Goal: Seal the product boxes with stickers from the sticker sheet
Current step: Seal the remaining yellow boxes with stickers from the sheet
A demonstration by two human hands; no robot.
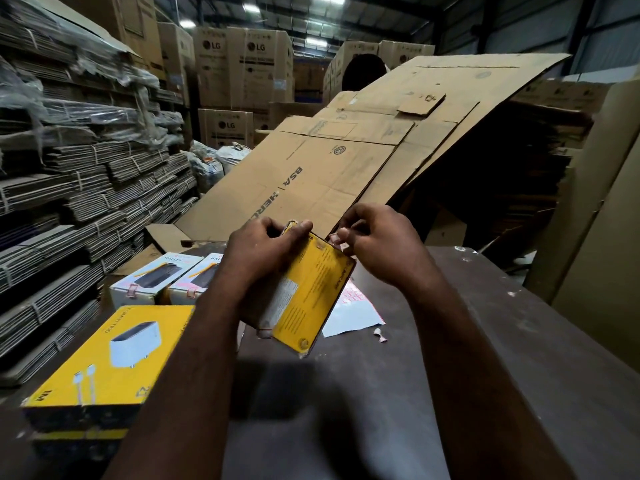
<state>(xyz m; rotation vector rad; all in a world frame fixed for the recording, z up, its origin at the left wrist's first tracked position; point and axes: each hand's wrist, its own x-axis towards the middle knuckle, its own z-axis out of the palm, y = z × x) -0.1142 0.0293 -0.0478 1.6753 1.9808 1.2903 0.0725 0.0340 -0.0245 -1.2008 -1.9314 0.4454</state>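
In a warehouse of tall brown LG-printed cartons [263,74], above a dark brown table [433,393] bearing white HALLEY-marked boxes [152,282], the left hand [263,251] grips a flat yellow product box [304,296] over the white sticker sheet [349,315], while the right hand [381,244] pinches a small reddish sticker [334,239] just beside the box's far corner.

This is a warehouse: tied bundles of flattened cardboard [86,188] fill the left of the frame, tall LG-printed cartons [256,64] stand stacked at top centre under ceiling strip lights [325,0], big cardboard sheets [346,161] lean across the middle, and product boxes [104,358] sit on a dark worktable [450,375] below.
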